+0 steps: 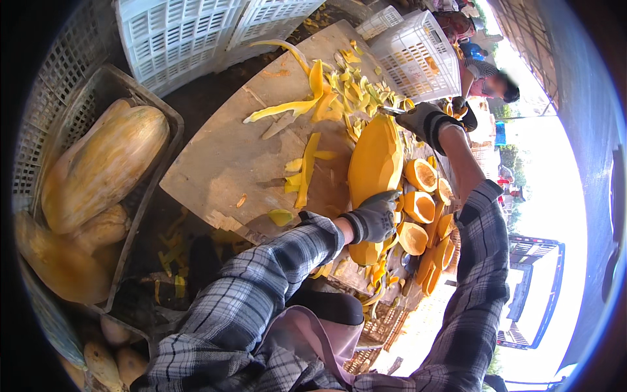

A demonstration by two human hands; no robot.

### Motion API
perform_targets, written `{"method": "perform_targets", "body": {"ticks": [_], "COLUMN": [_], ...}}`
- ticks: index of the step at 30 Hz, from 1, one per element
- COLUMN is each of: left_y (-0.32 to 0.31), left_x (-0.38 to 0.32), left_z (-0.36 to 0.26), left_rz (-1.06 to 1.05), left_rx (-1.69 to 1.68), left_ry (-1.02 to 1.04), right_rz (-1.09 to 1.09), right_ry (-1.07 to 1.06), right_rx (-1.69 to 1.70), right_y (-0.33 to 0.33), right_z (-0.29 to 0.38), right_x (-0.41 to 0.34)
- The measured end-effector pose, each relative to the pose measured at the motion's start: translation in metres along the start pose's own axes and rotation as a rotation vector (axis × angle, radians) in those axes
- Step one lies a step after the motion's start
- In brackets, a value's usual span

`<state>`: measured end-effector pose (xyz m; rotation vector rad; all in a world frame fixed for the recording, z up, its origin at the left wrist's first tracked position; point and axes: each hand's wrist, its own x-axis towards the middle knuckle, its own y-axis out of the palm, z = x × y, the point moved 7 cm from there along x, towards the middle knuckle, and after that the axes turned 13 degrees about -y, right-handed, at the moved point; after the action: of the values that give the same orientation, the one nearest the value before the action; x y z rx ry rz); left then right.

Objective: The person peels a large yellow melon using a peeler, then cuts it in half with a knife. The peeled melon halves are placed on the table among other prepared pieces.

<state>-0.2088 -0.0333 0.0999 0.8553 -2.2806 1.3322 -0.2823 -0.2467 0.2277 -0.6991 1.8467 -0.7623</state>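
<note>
A large peeled orange squash [374,157] lies lengthwise on the wooden board [220,147]. My left hand [372,219], in a grey work glove, grips the squash towards its lower end, the fingers partly hidden. At the squash's upper end my right hand [425,122], gloved too, holds a metal-bladed hand tool that looks like a peeler [392,110]. Yellow-green peelings [350,90] are heaped beside that end, and longer strips [307,169] lie to the left. Hollowed squash pieces [419,207] stand in a group right of the squash.
Unpeeled squashes [105,166] fill a plastic crate [176,122] at the left. White slatted crates [181,39] stand at upper left, and another white crate [416,59] is at the board's far end. A co-worker [482,81] is beyond it. An open-topped truck bed [534,289] shows at right.
</note>
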Motion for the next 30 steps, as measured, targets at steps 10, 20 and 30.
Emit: {"method": "perform_targets", "body": {"ticks": [10,20,30], "left_y": [0.018,0.025,0.05], "left_x": [0.009,0.005,0.007], "left_z": [-0.007,0.008,0.013], "left_rz": [0.112,0.118,0.125], "left_rx": [0.024,0.223,0.1], "left_ry": [-0.014,-0.018,-0.117], "right_rz": [0.38,0.139,-0.306], "right_ry": [-0.155,-0.153,-0.265], "right_rx": [-0.256,-0.472,0.195], "right_y": [0.004,0.029,0.026], "right_z": [0.044,0.079,0.104], "right_x": [-0.021,0.045,0.098]}}
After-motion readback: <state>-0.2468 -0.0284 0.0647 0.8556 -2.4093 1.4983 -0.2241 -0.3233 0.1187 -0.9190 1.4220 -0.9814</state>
